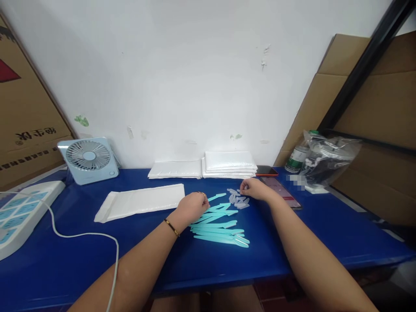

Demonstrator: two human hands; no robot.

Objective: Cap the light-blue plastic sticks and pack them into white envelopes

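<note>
My left hand [192, 206] is closed round the handle end of a teal eyebrow razor [217, 197], whose head points right toward a small pile of clear plastic caps [238, 200]. Below that hand, several more teal eyebrow razors [214, 231] lie fanned on the blue table, heads to the right. At the far edge of the caps, my right hand [251, 189] is closed in a pinch. Its fingertips appear to be on a clear cap, mostly hidden by the fingers. The razor and the right fingertips are apart.
A white padded mailer [143, 202] lies left of my left hand. Stacked mailers [229, 164] rest against the wall. A phone [282, 193] sits by my right forearm. A fan [89, 159], power strip [29, 216] and white cable [81, 235] are left; a bottle [296, 157] and plastic bag [328, 160] stand right.
</note>
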